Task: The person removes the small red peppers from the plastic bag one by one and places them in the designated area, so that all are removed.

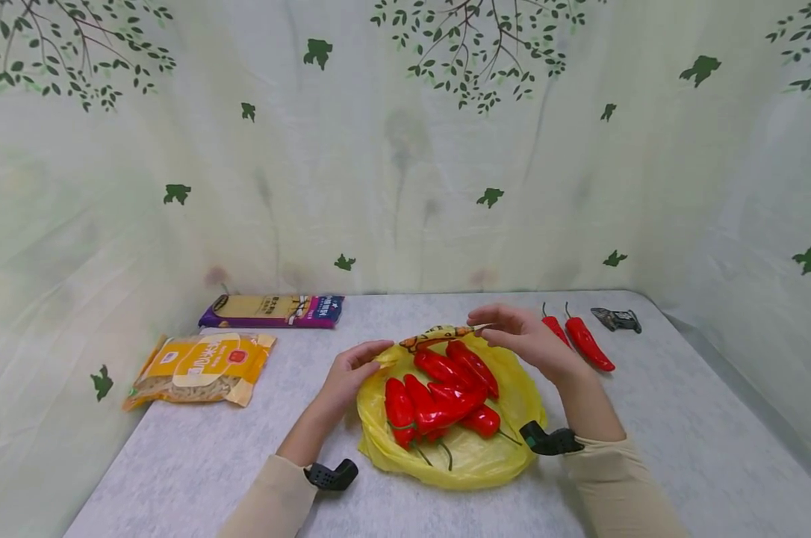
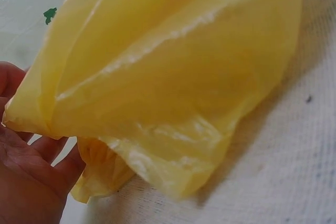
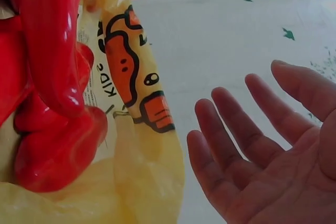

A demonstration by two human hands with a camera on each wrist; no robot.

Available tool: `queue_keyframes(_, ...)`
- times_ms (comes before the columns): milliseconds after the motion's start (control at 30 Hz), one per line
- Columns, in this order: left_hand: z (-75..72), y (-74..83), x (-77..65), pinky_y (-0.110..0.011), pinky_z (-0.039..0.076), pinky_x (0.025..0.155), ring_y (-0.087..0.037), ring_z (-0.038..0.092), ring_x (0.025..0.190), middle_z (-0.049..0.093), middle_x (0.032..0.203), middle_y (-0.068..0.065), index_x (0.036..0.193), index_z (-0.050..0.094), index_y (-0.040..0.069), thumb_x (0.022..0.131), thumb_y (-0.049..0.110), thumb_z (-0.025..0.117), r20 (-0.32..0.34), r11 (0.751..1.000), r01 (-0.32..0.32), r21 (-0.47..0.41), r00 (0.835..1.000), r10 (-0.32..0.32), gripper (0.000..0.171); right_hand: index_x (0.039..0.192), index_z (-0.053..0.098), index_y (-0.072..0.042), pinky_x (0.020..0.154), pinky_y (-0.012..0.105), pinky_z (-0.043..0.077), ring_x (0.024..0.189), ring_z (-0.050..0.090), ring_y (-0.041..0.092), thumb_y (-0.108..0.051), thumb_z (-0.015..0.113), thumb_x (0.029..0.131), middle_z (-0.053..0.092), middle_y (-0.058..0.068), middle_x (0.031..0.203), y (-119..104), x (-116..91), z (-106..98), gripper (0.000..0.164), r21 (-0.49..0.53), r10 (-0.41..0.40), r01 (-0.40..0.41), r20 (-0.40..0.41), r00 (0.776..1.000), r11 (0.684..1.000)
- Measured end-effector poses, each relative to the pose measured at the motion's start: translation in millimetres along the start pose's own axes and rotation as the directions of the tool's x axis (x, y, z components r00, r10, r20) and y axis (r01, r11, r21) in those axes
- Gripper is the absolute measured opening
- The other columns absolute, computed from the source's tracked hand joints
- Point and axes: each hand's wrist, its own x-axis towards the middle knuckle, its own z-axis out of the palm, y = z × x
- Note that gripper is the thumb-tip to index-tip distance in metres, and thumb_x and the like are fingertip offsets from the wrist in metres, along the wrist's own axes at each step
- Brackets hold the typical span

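A yellow plastic bag lies on the table with its mouth rolled wide, and several glossy red chili peppers with green stems are inside it. On the bag's left rim, my left hand holds the plastic between thumb and fingers; the left wrist view shows the bag's wall covering part of that hand. My right hand is beside the bag's back right rim. In the right wrist view its fingers are loosely bent and spread, apart from the printed rim, holding nothing.
Two more red chili peppers lie right of my right hand, with a small dark packet behind them. At the left are an orange food packet and a long purple-and-gold packet. A leaf-print curtain surrounds the table.
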Motion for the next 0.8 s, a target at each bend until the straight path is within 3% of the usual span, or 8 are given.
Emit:
queue_keyframes(167, 0.2, 2.0, 0.6, -0.023, 0.05, 0.104, -0.025, 0.055, 0.133, 0.059, 0.144, -0.008, 0.137, 0.06, 0.011, 0.099, 0.009, 0.053, -0.002, 1.0, -0.007, -0.002, 1.0, 0.007, 0.039, 0.137, 0.056, -0.013, 0.105, 0.05, 0.051, 0.129, 0.054, 0.041, -0.025, 0.066, 0.096, 0.059, 0.016, 0.14, -1.0, 0.9, 7.7, 0.044, -0.001, -0.021, 0.021, 0.09, 0.996, 1.0)
queue_keyframes(333, 0.6, 3.4, 0.2, -0.023, 0.049, 0.105, -0.024, 0.054, 0.134, 0.059, 0.143, -0.007, 0.137, 0.06, 0.011, 0.099, 0.008, 0.053, -0.011, 1.0, 0.001, -0.018, 1.0, -0.001, 0.039, 0.14, 0.054, -0.011, 0.105, 0.058, 0.049, 0.132, 0.051, 0.043, -0.024, 0.069, 0.093, 0.056, 0.018, 0.143, -1.0, 2.1, 15.0, 0.051, 0.009, -0.007, 0.006, 0.209, 0.978, 1.0)
queue_keyframes(500, 0.4, 2.1, 0.0, -0.021, 0.049, 0.104, -0.024, 0.054, 0.133, 0.058, 0.144, -0.009, 0.138, 0.058, 0.009, 0.1, 0.008, 0.052, -0.003, 0.999, 0.007, -0.033, 1.0, -0.007, 0.039, 0.141, 0.055, -0.015, 0.103, 0.05, 0.052, 0.134, 0.051, 0.037, -0.024, 0.07, 0.092, 0.055, 0.016, 0.145, -0.8, 1.2, 20.9, 0.052, -0.031, 0.048, -0.041, 0.304, 0.951, 0.999)
queue_keyframes(800, -1.1, 1.1, 1.8, -0.019, 0.05, 0.101, -0.023, 0.055, 0.132, 0.06, 0.142, -0.008, 0.136, 0.06, 0.01, 0.1, 0.008, 0.051, 0.0, 0.999, -0.003, -0.051, 1.0, 0.003, 0.038, 0.14, 0.057, -0.014, 0.105, 0.04, 0.052, 0.133, 0.052, 0.039, -0.013, 0.066, 0.094, 0.056, 0.017, 0.145, 2.7, 4.7, 28.5, 0.047, -0.053, 0.009, 0.014, 0.412, 0.911, 0.998)
